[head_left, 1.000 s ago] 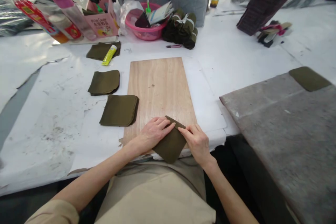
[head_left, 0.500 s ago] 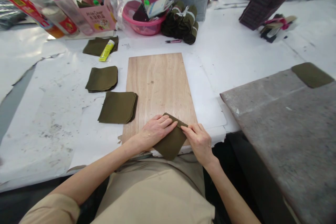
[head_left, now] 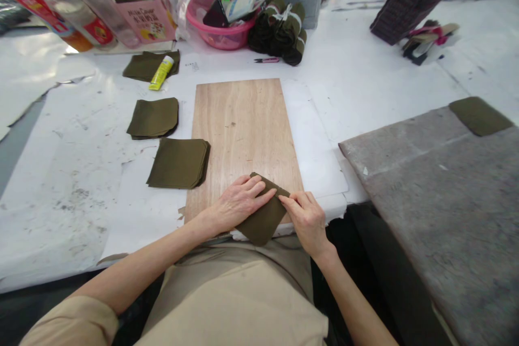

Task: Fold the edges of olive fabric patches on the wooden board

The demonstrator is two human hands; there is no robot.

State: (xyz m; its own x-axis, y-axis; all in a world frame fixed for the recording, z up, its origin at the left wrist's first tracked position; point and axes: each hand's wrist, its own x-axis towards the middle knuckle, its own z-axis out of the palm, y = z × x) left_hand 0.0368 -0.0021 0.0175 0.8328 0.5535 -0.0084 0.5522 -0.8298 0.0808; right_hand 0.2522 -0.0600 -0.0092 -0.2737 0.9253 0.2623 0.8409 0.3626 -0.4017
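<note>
An olive-green fabric piece (head_left: pixel 261 223) lies turned at an angle on the near end of a wooden board (head_left: pixel 239 124), its lower corner hanging past the table edge. Along its upper side runs a narrow folded strip. My left hand (head_left: pixel 237 203) rests flat over that fold, fingers stretched out and pressing down. At the fold's right end, my right hand (head_left: pixel 306 219) pinches the fabric between thumb and forefinger. Left of the board sit a near stack of similar fabric pieces (head_left: pixel 177 163), partly over the board's edge, and a second stack (head_left: pixel 154 117) behind it.
A yellow tube (head_left: pixel 161 73) lies on more fabric (head_left: pixel 135 66). Farther back stand a pink basin (head_left: pixel 221 38), tied fabric rolls (head_left: pixel 284 32), thread snips (head_left: pixel 266 60) and a pink box (head_left: pixel 148 19). To the right, a grey padded board (head_left: pixel 425 184) carries one fabric piece (head_left: pixel 480 115).
The view has shifted slightly. My left thumb has slid a little along the fold, toward my right hand. My right hand keeps its pinch at the same end.
</note>
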